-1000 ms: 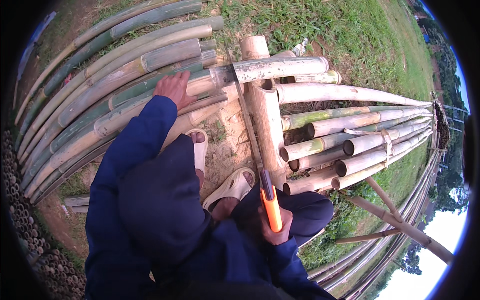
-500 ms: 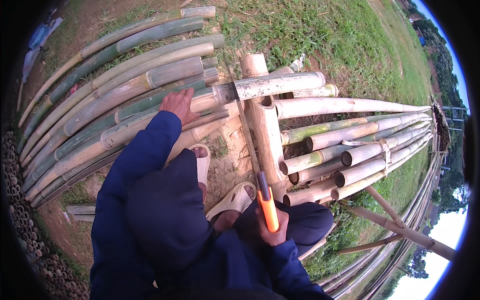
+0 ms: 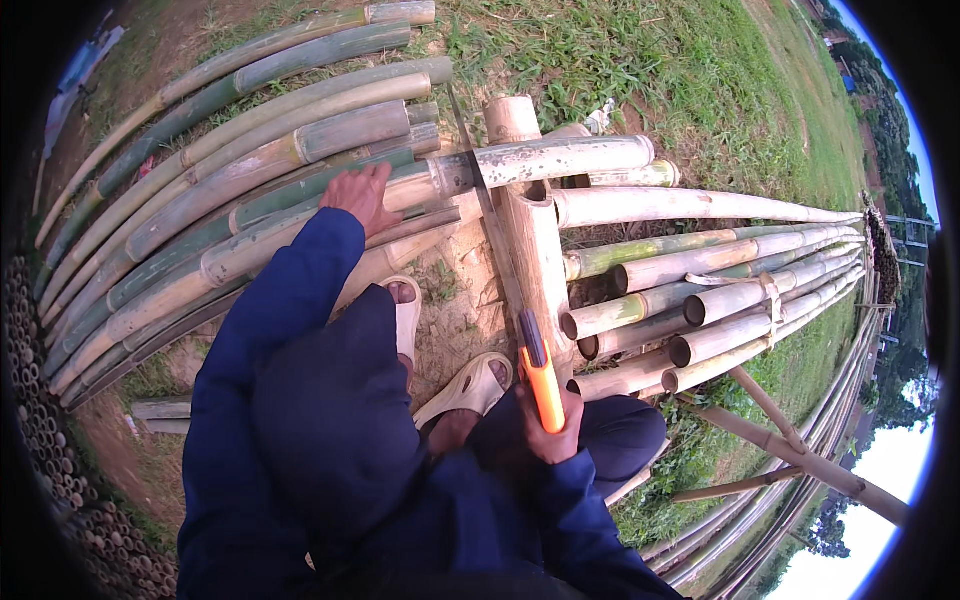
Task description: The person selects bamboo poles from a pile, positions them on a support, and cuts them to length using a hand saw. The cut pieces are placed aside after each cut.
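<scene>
My left hand [image 3: 362, 198] is wrapped over the top of a bamboo pole [image 3: 410, 188] and holds it. The pole lies across an upright-looking wooden bamboo support [image 3: 535, 260], and its mottled pale end sticks out to the right. In my right hand [image 3: 560, 425] is the orange handle of a handsaw [image 3: 543, 388]. Its long thin blade [image 3: 497, 240] runs away from me and crosses the pole between my left hand and the support. How deep the teeth sit in the bamboo I cannot tell.
Several cut bamboo poles [image 3: 330, 135] lie side by side at the left. To the right, a bundle of bamboo poles [image 3: 720, 310] is tied with a strip, hollow ends toward me. My sandalled foot [image 3: 470, 390] stands beside the support. Stacked bamboo ends [image 3: 60, 480] line the far left.
My right hand has pushed the saw forward, away from me, and the blade has slid along the cut. My left hand stays on the pole.
</scene>
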Available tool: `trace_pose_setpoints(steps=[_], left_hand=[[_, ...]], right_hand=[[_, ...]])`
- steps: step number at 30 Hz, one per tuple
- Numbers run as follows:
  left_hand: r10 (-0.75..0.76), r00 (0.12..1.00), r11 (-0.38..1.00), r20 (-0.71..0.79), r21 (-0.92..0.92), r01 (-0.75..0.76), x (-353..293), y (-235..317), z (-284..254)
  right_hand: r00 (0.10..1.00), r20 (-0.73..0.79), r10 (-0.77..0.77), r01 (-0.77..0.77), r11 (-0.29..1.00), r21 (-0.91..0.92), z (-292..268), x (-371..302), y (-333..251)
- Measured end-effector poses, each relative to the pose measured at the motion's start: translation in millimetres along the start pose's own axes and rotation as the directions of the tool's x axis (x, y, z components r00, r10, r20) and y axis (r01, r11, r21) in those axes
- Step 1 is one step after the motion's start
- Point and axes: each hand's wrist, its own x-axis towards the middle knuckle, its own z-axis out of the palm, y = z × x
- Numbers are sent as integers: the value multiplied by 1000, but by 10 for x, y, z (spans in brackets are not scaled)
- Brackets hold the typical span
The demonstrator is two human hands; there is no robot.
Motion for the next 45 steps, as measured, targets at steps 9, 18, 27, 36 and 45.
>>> trace_pose_setpoints(steps=[9,18,27,36,45], left_hand=[[43,995,999,-93,-9,-44,-15,-92,55],[59,998,998,-11,9,-59,55,-22,-16],[12,999,1000,-32,17,-11,-7,-24,39],[33,997,999,-71,-1,-33,-39,-41,35],[32,999,999,-15,6,-32,26,70,-50]], right_hand=[[997,63,42,-39,998,-51,-253,-495,147],[1000,6,6,-6,997,73,380,708,119],[996,70,46,-47,999,10,-75,-168,-14],[995,-7,-99,99,995,1,-91,-305,165],[999,-27,-45,46,998,40,350,762,101]])
